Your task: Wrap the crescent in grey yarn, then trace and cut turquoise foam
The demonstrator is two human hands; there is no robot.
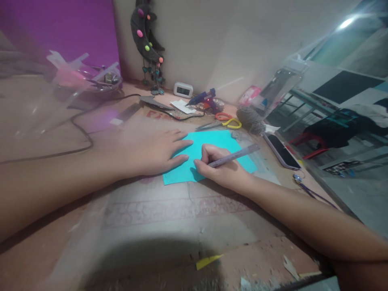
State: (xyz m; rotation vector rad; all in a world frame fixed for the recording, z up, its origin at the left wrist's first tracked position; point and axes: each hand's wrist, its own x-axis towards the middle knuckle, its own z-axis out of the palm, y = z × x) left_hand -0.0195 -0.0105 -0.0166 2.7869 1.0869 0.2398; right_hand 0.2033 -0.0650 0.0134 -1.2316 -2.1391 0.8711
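Observation:
A bright turquoise sheet point(209, 139) of paper or craft foam lies on the table point(145, 226). My left hand point(165, 151) rests flat with fingers spread, its fingertips over the sheet's left part. Over the middle of the sheet, my right hand point(220, 165) is closed around a slim greyish pen point(239, 154), whose upper end slants up to the right. The pen's tip is hidden behind my fingers, so I cannot tell whether it touches the sheet.
Behind the sheet lie yellow-handled scissors point(233, 123), a blue glue gun point(206, 99), grey yarn point(251, 119) and a small clock point(183, 90). A phone point(281, 150) lies at right. A black cable point(81, 128) crosses the left side. A clear plastic bag point(60, 89) stands at far left.

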